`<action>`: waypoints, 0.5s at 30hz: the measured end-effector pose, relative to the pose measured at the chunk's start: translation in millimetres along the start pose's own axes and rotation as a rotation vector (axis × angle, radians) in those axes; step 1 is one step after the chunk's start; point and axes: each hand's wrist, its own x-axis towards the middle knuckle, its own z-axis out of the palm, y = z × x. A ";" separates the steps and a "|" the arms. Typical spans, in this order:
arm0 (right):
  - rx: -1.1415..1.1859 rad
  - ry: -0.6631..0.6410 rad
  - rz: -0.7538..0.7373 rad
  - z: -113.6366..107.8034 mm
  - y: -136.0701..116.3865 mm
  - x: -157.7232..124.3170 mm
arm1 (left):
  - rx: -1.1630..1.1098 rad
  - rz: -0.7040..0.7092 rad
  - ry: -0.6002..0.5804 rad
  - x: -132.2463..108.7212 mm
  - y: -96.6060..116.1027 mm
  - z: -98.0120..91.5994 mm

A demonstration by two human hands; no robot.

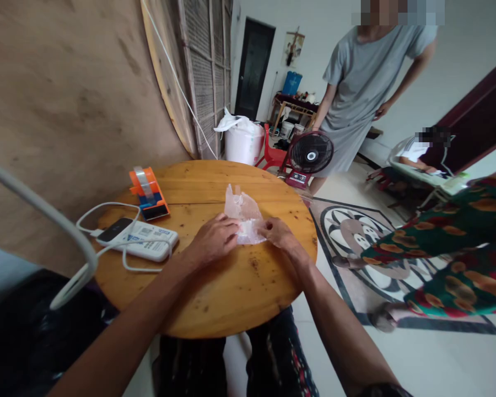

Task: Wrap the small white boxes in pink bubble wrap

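Note:
A clear sheet of bubble wrap lies on the round wooden table, with something whitish at its near part that I cannot make out. My left hand presses its fingers together on the left edge of the wrap, thumb side inward. At the opposite edge, my right hand pinches the wrap between thumb and fingertips. Left of both hands stands an orange and blue tape dispenser with a roll of clear tape. A white power bank with white cables lies in front of it.
A thick white cable arches at the left. Beyond the table are a white bucket, a red chair and a fan beside a person in grey. Patterned trousers of another person show at right; someone sits farther back.

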 end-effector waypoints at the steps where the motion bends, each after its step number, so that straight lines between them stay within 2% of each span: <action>1: 0.065 -0.010 -0.005 2.1 -0.3 1.7 | 0.000 -0.006 -0.006 0.1 0.5 -0.7; 8: 0.321 0.026 -0.069 9.3 -2.3 2.3 | 0.000 -0.023 -0.054 4.0 5.4 -7.6; 15: 0.529 0.056 -0.124 15.3 -24.9 -4.7 | -0.018 -0.015 -0.052 4.5 4.9 -5.8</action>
